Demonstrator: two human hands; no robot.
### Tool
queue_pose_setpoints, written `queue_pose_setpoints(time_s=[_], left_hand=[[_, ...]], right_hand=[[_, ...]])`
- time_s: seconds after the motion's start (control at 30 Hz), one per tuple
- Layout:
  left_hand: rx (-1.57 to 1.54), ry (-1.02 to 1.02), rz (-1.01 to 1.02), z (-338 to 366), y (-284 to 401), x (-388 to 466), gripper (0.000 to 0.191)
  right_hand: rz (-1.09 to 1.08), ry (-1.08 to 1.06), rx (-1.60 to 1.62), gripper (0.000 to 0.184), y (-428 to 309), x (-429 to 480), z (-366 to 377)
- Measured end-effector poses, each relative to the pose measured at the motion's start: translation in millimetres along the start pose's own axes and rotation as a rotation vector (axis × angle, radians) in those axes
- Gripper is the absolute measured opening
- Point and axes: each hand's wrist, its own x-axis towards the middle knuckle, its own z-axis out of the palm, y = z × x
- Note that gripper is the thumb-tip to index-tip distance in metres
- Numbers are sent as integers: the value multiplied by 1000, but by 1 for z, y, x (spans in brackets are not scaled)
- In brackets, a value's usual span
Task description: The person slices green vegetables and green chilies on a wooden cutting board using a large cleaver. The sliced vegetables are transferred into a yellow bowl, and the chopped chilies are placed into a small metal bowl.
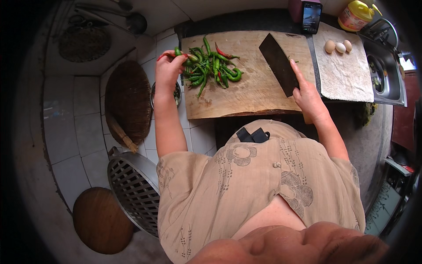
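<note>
A pile of green chili peppers point(211, 67), with a few red ones among them, lies on the left half of a wooden cutting board point(250, 95). My left hand point(169, 71) is at the pile's left edge, its fingers closed on chili peppers, one red and at least one green. On the right side of the board, my right hand point(306, 92) grips a cleaver point(278, 64) with a broad dark blade, index finger stretched along it. The blade's far corner points up and left, away from the peppers. A small green piece point(296, 61) lies just right of the blade.
Several eggs point(340, 47) rest on a pale towel point(346, 79) beside the steel sink point(379, 72). A phone point(311, 18) and a yellow jug point(356, 16) stand at the back. Partly behind my left forearm is a metal bowl point(179, 95); a woven basket point(128, 102) leans further left.
</note>
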Motion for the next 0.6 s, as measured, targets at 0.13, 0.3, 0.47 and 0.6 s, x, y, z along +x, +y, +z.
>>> queue_pose_setpoints(time_s=[0.13,0.3,0.47,0.6], left_hand=[[-350,-173,-133,44,-18,-18,12],[-511,-272,-239,132,-73,-51,17],[-396,-228,-379,172,-101,-71,27],[-38,-409,-313,144,-78,-86,35]], right_hand=[[-35,17,51,85,2,1,-3],[18,21,165,83,10,-3,-4],[44,17,188,84,10,-6,-9],[60,15,181,84,11,-6,-8]])
